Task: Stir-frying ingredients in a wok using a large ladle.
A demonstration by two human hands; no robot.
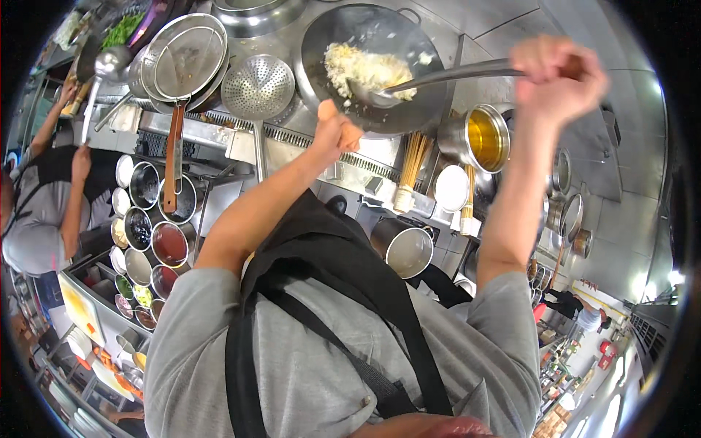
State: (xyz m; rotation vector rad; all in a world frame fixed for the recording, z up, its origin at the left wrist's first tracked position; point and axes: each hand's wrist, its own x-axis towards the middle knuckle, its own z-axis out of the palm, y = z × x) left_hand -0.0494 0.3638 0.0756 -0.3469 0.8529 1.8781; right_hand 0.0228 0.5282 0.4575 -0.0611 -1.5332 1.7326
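Overhead, head view:
Left hand (337,133): grip closed on the wok (376,66) near edge, steadying it over the burner.
Right hand (556,73): fist wrapped round the ladle (438,77) handle, raised so the bowl digs into the rice (365,69).
Oil pot (483,136): just right of the wok, within reach.
Labels: none legible.

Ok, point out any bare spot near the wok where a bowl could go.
Little room. Bare steel shows behind the wok, toward the top right corner. Left of it, strainers crowd; right, the oil pot. Seasoning bowls fill the lower-left counter. Both hands, left hand and right hand, are busy.
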